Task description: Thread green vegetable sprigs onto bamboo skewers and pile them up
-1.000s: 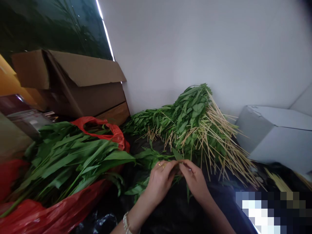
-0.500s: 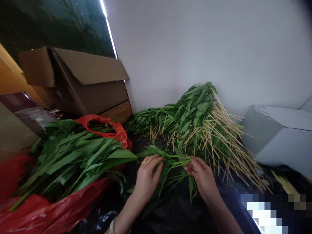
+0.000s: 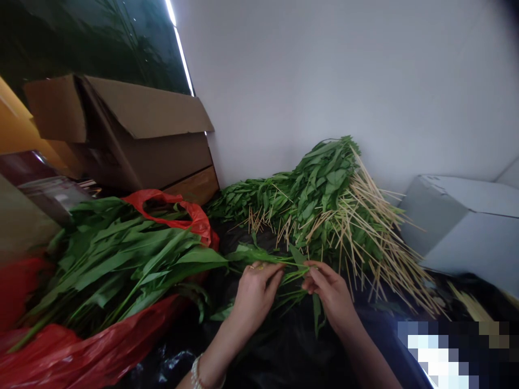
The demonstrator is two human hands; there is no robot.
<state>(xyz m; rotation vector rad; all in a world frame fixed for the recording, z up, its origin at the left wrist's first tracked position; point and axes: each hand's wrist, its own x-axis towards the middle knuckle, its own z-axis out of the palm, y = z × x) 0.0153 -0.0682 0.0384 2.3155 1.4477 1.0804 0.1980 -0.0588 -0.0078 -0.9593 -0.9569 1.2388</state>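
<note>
Leafy green stems [image 3: 259, 255] stretch between my hands over black plastic. My left hand [image 3: 257, 289], with a ring and a beaded bracelet, is closed around them partway along. Thumb and fingers of my right hand [image 3: 326, 286] pinch the stem ends to the right, near a thin stick-like tip. More loose green leaves hang below my fingers. Just behind sits a pile of leafy bunches [image 3: 324, 178] with many thin wooden skewers [image 3: 375, 227] sticking out to the right. At left, long-leaved greens [image 3: 117, 259] fill a red plastic bag [image 3: 162, 319].
A cardboard box [image 3: 154, 156] with raised flaps stands at the back left, beside a white wall [image 3: 324, 70]. To the right is a white box [image 3: 462, 227]. Black plastic sheeting [image 3: 284, 356] covers the surface under my hands. More pale sticks [image 3: 474, 302] lie at lower right.
My left hand has slid right along the stems, closer to my right hand. My right hand has shifted slightly left, still pinching the ends.
</note>
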